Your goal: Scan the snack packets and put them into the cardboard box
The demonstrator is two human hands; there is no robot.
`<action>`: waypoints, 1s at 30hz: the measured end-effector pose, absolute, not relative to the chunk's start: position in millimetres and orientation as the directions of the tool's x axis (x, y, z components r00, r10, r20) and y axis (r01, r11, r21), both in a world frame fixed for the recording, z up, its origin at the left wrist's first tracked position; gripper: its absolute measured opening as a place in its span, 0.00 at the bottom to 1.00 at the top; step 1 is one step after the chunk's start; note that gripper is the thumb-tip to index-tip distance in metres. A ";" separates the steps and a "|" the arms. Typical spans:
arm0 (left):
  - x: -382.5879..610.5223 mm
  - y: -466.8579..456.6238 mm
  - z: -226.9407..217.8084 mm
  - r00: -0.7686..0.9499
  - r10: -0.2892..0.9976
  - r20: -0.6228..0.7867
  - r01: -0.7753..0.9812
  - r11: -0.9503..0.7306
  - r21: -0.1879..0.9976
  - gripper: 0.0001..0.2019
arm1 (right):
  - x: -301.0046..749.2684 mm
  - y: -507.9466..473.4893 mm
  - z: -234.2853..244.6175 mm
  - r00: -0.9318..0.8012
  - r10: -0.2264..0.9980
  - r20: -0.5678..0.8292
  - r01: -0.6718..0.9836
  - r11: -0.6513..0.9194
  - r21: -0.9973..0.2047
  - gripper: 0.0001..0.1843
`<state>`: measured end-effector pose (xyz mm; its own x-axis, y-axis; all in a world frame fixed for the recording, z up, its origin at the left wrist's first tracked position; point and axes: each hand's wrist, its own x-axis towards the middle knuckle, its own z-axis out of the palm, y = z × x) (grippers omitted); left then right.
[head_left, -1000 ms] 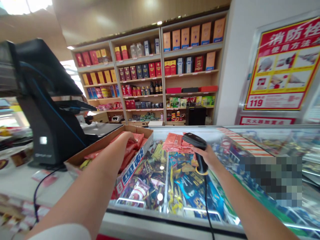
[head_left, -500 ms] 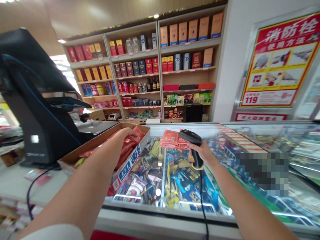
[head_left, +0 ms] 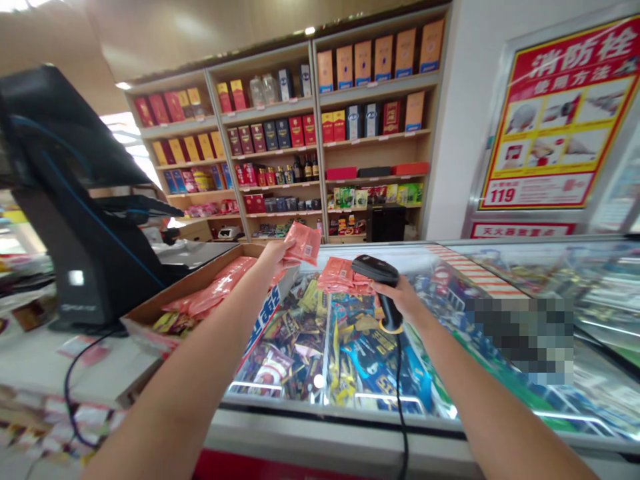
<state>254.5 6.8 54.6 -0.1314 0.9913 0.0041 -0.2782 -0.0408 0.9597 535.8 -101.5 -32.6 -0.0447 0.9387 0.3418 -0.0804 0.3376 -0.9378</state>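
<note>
Currently, the left fingers (head_left: 281, 247) are pinched on one edge of a red packet (head_left: 304, 243), which is held in the air above the far corner of a cardboard box (head_left: 165, 301), with a small printed label on the packet turned toward the camera. The left hand (head_left: 273, 257) is raised clear of the box contents, and the forearm extends back over the box toward the lower left. The right fingers (head_left: 384, 288) are wrapped tight around the handle of a black barcode scanner (head_left: 376, 268), whose head points to the left, toward the held packet; the two are near but apart. The right hand (head_left: 401, 301) sits over the glass lid of a chest freezer (head_left: 325, 432), and the scanner cable (head_left: 400, 400) drops from the handle to the lower edge of the view. A stack of red packets (head_left: 340, 273) lies on the glass just beside the scanner head. The cardboard box holds more red packets of the same kind and rests across the freezer edge and the bench (head_left: 45, 363). A black checkout terminal (head_left: 75, 220) stands on the bench to the left of the box. Wooden shelves (head_left: 300, 133) stocked with boxed goods line the far wall, and a red and yellow poster (head_left: 555, 127) hangs at right.
</note>
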 end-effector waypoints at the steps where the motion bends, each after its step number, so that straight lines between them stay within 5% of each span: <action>1: 263.9 -4.0 45.9 -0.071 0.997 -0.034 -0.265 0.014 0.964 0.10 | 536.7 -102.7 -31.7 -0.076 0.937 0.341 -0.077 0.335 -0.939 0.14; 6: 296.6 -40.1 -12.3 0.019 1.000 -0.017 -0.321 0.022 0.947 0.08 | 542.8 -108.9 -27.4 -0.313 0.908 0.280 -0.055 0.277 -0.959 0.19; 12: 290.1 -39.6 -67.2 0.072 0.997 0.030 -0.264 -0.010 0.964 0.22 | 542.7 -109.9 -28.5 -0.453 0.867 0.209 0.088 0.276 -0.957 0.18; 30: 287.8 -31.1 -70.3 0.075 0.996 0.042 -0.326 -0.015 0.945 0.24 | 537.0 -111.4 -33.0 -0.430 0.885 0.179 0.112 0.249 -0.962 0.18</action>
<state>287.8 -31.1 -70.3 0.0750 0.9963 0.0422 -0.3265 -0.0155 0.9451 537.0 -111.4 -33.0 -0.4305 0.8847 0.1789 0.1120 0.2490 -0.9620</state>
